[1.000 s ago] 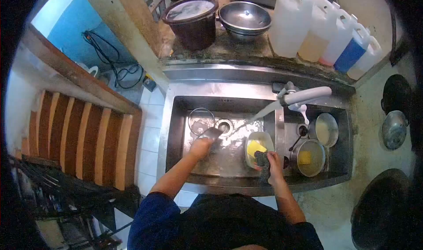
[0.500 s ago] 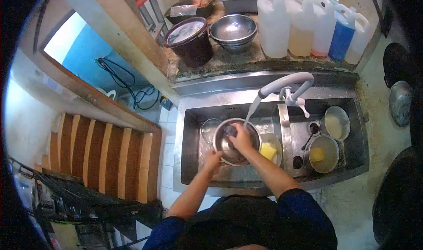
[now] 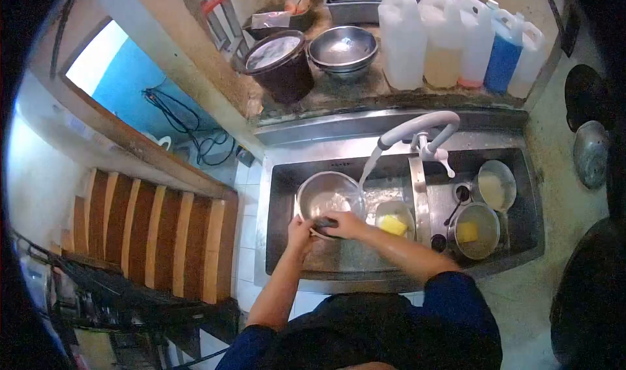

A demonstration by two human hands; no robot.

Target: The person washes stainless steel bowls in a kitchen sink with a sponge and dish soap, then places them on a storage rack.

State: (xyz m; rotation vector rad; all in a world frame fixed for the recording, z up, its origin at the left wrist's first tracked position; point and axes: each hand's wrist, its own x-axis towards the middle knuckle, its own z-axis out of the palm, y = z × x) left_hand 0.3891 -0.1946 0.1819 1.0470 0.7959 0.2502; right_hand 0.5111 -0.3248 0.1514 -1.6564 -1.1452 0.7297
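Observation:
A round metal bowl (image 3: 331,194) is tilted in the left sink basin, beside the stream from the running tap (image 3: 427,125). My left hand (image 3: 301,235) is closed on its near-left rim. A dark scouring pad (image 3: 324,222) is pinched in my right hand (image 3: 347,226), which presses it to the near rim close to the left fingers. To the right of that hand, a yellow sponge (image 3: 393,224) rests in a pale dish (image 3: 405,212) in the same basin. Part of the near rim is hidden behind my fingers.
In the right basin (image 3: 515,230) stand a pot (image 3: 493,230) with a yellow sponge and another pot (image 3: 499,184) of cloudy liquid. Behind the sink are several plastic jugs (image 3: 401,47), stacked metal bowls (image 3: 343,49) and a dark bucket (image 3: 283,76). Stairs (image 3: 153,233) lie left.
The bowl has shifted left, out from under the tap stream. My right hand has moved with the scouring pad from inside the bowl to its near rim; my left hand has moved slightly left.

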